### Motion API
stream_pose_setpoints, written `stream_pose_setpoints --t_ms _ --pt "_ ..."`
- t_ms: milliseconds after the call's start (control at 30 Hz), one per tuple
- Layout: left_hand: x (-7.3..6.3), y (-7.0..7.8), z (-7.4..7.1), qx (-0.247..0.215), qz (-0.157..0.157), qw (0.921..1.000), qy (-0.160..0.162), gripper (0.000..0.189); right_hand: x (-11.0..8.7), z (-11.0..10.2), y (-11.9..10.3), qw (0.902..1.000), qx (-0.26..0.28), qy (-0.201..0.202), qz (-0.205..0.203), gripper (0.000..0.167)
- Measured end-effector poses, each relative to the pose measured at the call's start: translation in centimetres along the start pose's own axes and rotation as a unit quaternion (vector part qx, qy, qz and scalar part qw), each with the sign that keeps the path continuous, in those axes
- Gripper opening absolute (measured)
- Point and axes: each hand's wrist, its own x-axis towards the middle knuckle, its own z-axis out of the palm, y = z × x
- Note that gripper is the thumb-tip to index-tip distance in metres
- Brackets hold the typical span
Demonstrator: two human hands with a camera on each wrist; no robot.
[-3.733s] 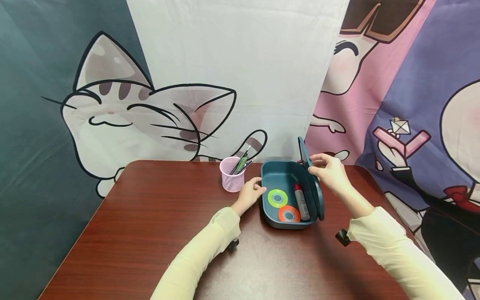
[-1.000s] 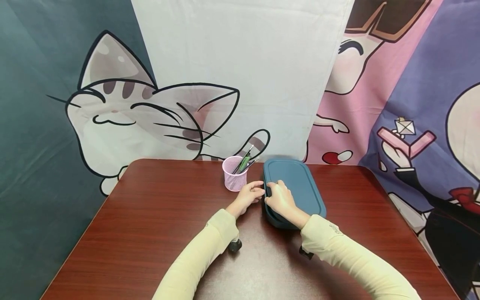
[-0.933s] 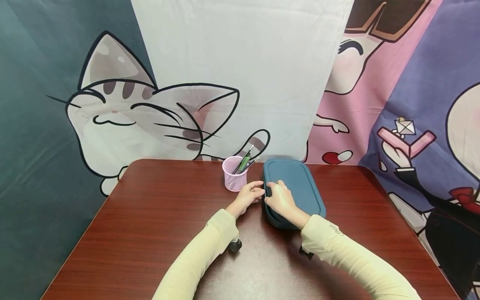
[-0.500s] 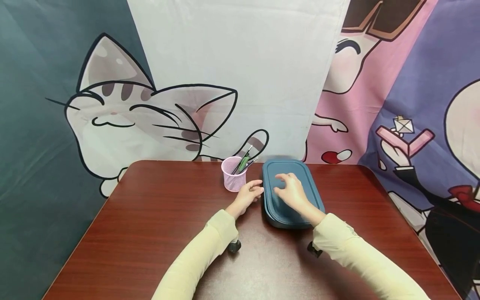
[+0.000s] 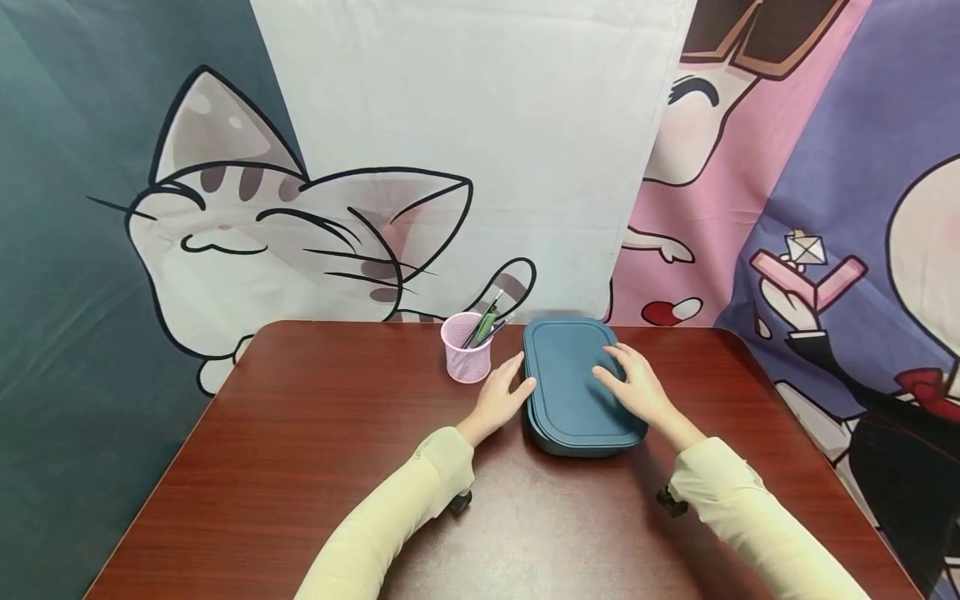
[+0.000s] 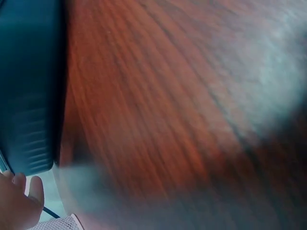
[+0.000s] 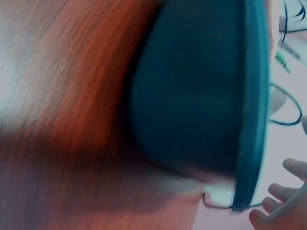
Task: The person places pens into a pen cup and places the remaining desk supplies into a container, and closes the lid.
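A dark blue-green lidded box [image 5: 581, 387] stands on the table with its lid lying over the top, so its contents are hidden. Beside its left wall is my left hand [image 5: 497, 396], fingers extended and thumb spread; whether it touches the box is unclear. My right hand [image 5: 641, 387] hovers around the lid's right edge with spread fingers, holding nothing. The left wrist view shows the box's ribbed side [image 6: 29, 86] and part of the left hand [image 6: 19, 203]. In the right wrist view the box wall [image 7: 192, 91] is blurred, with right-hand fingers [image 7: 285, 206] beyond the rim.
A pink mesh pen cup [image 5: 467, 354] with several pens stands just left of the box, close to my left hand. The brown table [image 5: 322, 442] ends at a back edge before a printed cartoon curtain [image 5: 480, 125].
Earlier my right hand held the lid up, showing two tape rolls and a tube inside. The lid came down; the right hand then moved from its left edge to its right. Left fingers spread.
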Motion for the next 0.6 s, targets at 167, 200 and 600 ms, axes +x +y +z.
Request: stream_pose_setpoints --t_ms 167,200,600 --pt "-0.1 -0.3 0.2 0.041 0.027 0.9982 -0.034 0.055 -0.2 0.1 1.7 0.9991 0.018 -0.028 0.025 0.064" --pt "-0.2 -0.3 0.3 0.044 0.029 0.9978 -0.039 0.055 -0.3 0.2 1.9 0.9987 0.025 -0.032 0.031 0.065" --pt "-0.3 -0.3 0.0 0.047 0.025 0.9966 -0.062 0.054 -0.6 1.0 1.9 0.9916 0.087 -0.057 0.078 0.065"
